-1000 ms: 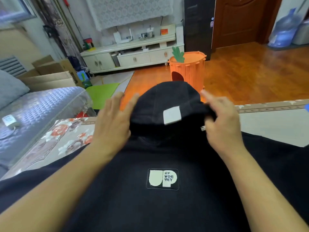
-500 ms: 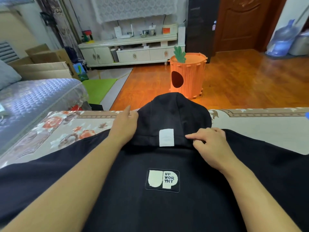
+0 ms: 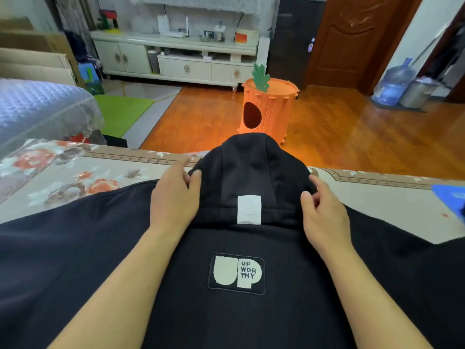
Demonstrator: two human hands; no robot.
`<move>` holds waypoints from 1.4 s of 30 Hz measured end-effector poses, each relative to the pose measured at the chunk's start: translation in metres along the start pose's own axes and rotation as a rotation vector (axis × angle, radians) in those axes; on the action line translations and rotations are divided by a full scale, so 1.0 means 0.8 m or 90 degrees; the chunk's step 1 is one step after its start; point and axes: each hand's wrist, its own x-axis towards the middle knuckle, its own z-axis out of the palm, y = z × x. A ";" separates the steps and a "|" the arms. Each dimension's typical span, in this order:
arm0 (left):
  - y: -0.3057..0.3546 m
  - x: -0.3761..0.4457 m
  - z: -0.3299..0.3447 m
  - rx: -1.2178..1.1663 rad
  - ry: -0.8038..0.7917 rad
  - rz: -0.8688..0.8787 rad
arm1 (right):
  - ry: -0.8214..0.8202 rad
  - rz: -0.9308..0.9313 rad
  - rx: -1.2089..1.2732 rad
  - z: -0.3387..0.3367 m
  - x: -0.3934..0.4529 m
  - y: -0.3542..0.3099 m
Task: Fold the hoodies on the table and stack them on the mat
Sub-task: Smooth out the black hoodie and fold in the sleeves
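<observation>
Hood [image 3: 251, 167] overhangs table [image 3: 75, 172] edge between hands.

The hoodie [image 3: 251, 323] is black, with a plain white label [image 3: 249, 209] at the neck and a cream-on-black patch [image 3: 236, 273] lettered "UP WORTHY". The bench [image 3: 63, 182] cloth is pale grey with red and grey flowers and a brown patterned border. Beyond stand an orange bin [image 3: 269, 109] with a green leaf, a green mat [image 3: 120, 113] and a glossy orange-brown floor [image 3: 364, 137].
</observation>
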 end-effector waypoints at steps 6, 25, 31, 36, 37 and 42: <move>0.020 0.001 -0.014 0.124 -0.199 0.066 | -0.087 0.048 -0.235 -0.012 0.059 -0.054; 0.014 0.017 -0.029 -0.382 0.023 -0.048 | -0.080 -0.104 0.114 -0.056 0.050 -0.102; 0.028 0.022 -0.055 -0.273 -0.123 0.005 | -0.390 -0.041 0.019 -0.063 0.042 -0.078; 0.025 0.013 -0.038 -0.063 -0.151 0.088 | -0.249 0.019 0.174 -0.057 0.051 -0.072; 0.024 0.014 -0.036 -0.074 -0.123 0.063 | -0.262 0.020 0.119 -0.056 0.050 -0.069; 0.024 0.018 -0.037 -0.186 -0.069 0.017 | -0.297 -0.034 -0.159 -0.022 0.041 -0.083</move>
